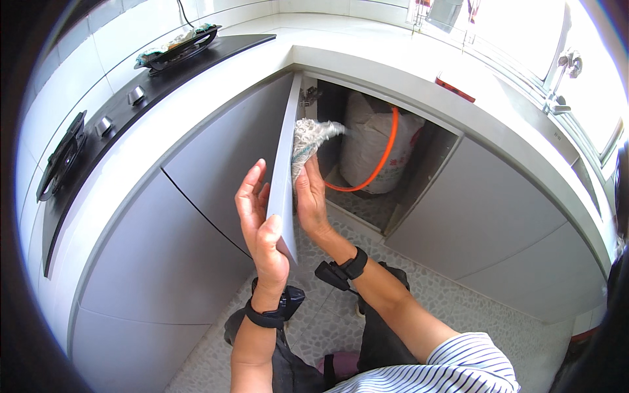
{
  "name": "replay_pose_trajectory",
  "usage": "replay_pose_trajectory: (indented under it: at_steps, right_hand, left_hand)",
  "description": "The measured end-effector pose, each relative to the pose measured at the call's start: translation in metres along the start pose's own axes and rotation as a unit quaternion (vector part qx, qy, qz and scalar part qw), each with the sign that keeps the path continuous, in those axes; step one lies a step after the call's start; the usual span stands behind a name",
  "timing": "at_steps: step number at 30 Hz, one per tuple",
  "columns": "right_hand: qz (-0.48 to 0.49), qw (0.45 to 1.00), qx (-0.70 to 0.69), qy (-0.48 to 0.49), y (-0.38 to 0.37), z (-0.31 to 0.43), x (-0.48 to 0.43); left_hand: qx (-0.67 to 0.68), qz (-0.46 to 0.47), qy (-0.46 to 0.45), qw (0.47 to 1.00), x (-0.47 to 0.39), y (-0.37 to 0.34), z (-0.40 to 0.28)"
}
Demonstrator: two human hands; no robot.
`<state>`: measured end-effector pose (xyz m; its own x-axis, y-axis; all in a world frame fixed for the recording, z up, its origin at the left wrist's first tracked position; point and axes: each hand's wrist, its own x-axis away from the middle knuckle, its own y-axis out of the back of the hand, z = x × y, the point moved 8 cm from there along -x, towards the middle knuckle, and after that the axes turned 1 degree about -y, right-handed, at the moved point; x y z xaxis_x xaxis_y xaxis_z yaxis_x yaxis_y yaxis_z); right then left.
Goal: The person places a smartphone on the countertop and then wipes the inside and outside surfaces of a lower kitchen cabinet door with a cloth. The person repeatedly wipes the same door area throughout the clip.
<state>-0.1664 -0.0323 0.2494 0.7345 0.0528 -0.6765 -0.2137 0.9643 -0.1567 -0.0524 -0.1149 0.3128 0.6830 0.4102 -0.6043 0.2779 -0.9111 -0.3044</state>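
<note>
A grey cabinet door [286,147] stands swung out from the corner cupboard, seen nearly edge-on. My left hand [265,231] grips its free edge near the lower end, with the thumb over the edge and the fingers along the outer face. On the other side, my right hand [310,201] presses a bunched, stringy whitish cloth [309,140] flat to the door's inner face; the cloth's loose end is blurred. Inside the open cupboard stands a white woven sack [368,152] bearing print. An orange hose [391,140] curves down in front of it.
A black gas cooktop [115,105] with knobs and pan supports lies along the left counter. On the white countertop [363,44], a red-edged phone-like object [455,88] sits near the front edge. A tap [557,105] rises at the right. Closed grey cabinet fronts [471,206] flank the opening.
</note>
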Motion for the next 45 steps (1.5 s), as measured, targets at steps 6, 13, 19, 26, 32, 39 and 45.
replay_pose_trajectory:
  at_steps: [6,13,19,26,32,39,45]
  right_hand:
    - [-0.035,0.986,0.063,-0.15,0.018,-0.074,0.011]
    - [0.017,0.987,0.001,-0.162,0.017,-0.05,0.024]
    - [0.034,0.998,-0.033,-0.035,0.016,0.007,0.011]
    - [-0.025,0.94,-0.026,-0.339,0.027,-0.112,0.044]
    - [0.038,0.991,-0.052,-0.119,0.029,-0.014,0.02]
    - [0.051,0.984,-0.074,-0.156,0.025,-0.077,0.024]
    - [0.1,0.966,0.042,-0.236,0.029,-0.122,0.048]
  left_hand:
    - [0.001,-0.002,0.004,1.0,0.0,-0.003,0.0]
    - [0.037,0.023,0.003,0.999,0.002,-0.009,0.0]
    - [0.018,0.031,0.02,0.999,0.005,-0.009,0.008]
    - [0.016,0.051,0.039,0.998,0.005,-0.008,0.007]
    - [0.051,0.054,0.048,0.996,0.008,-0.015,0.012]
    - [0.024,0.041,0.044,0.998,0.007,-0.013,0.01]
    - [0.067,0.047,0.027,0.996,0.007,-0.017,0.006]
